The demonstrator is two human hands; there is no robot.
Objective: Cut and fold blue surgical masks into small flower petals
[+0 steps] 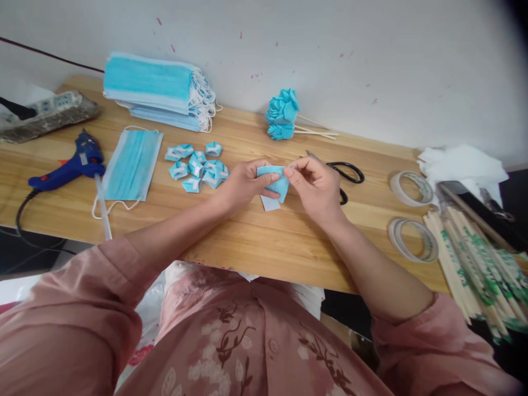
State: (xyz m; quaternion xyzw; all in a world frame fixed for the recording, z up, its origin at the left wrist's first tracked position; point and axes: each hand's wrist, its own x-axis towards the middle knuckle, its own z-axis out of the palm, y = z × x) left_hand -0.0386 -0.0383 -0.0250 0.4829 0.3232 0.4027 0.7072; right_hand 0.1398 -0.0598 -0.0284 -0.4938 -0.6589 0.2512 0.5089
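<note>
A small light-blue piece of mask fabric is held up between both hands above the table. My left hand pinches it from the left, with the thumb lying across its front. At its upper right corner, my right hand grips it between thumb and forefinger. A paler piece shows just below the fabric; whether the two are joined I cannot tell. Left of my left hand lie several folded blue fabric pieces with white strips. Black-handled scissors lie partly hidden behind my right hand.
At the back stand a stack of masks and blue fabric flowers on sticks. A single mask, a blue glue gun and a power strip are at left. Tape rolls and packed chopsticks lie at right.
</note>
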